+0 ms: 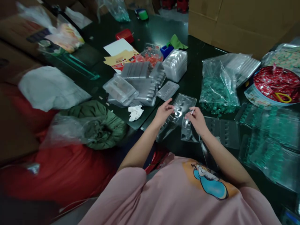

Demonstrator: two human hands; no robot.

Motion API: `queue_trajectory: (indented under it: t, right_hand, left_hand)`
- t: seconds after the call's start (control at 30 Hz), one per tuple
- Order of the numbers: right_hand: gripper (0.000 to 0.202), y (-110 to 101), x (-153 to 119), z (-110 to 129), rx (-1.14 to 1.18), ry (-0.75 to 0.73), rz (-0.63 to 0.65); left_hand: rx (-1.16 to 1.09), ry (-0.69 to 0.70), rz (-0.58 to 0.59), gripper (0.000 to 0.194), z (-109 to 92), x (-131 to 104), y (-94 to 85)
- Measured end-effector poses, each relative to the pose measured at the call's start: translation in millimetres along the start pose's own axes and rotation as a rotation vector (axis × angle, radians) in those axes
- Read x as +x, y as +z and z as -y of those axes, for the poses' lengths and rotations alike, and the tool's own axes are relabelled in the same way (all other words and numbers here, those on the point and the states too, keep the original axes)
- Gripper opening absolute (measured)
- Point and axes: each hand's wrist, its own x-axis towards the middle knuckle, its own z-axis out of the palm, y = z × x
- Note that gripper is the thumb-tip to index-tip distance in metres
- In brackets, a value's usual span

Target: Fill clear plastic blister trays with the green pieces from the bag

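A clear moulded plastic tray [184, 103] lies between my two hands on the dark table. My left hand [164, 113] is at its left edge, thumb and fingers closed on the rim, one finger raised. Over the tray's right side, my right hand [197, 121] pinches a small pale, stick-like piece [192, 111], too small to name. Beneath my right hand lies another clear tray [186, 132]. A smaller clear tray [167, 90] rests just beyond my left hand.
Stacked clear trays [138, 84] stand left of centre, near crumpled white tissue [135, 112]. On the right are a bag of green pieces [215, 84], trays holding green pieces [274, 134] and a round tin [262, 97]. A cardboard box [243, 25] stands behind.
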Motion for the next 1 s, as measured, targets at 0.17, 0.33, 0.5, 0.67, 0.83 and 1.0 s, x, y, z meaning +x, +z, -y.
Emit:
queue_trajectory:
  t: [0.17,0.33,0.5,0.67,0.83,1.0]
  right_hand:
    - [0.037,-3.9,-11.1,8.3,-0.138,-0.035,0.142]
    - [0.033,-74.0,-30.9,10.3,-0.31,-0.104,-0.045]
    - [0.025,-131.7,-83.3,-0.6,-0.611,-0.064,-0.166]
    - [0.02,-136.5,-137.1,-14.3,-0.998,0.041,-0.145]
    - [0.022,-134.6,-157.6,-29.1,-1.09,0.08,-0.287]
    - [0.021,-137.1,-155.9,-22.6,-0.974,0.058,-0.344]
  left_hand:
    - [0.311,-0.037,-0.207,0.038,20.5,-9.7,-83.9]
    - [0.769,-0.089,-0.432,0.023,41.3,-17.0,-149.7]
    - [0.823,-0.015,-0.492,0.021,52.2,-24.9,-155.2]
    - [0.704,0.201,-0.512,0.03,32.4,-30.3,-130.7]
    - [0.606,0.389,-0.321,0.026,-3.6,-42.2,-48.0]
    - [0.352,0.225,0.222,0.025,-13.6,-70.4,64.0]
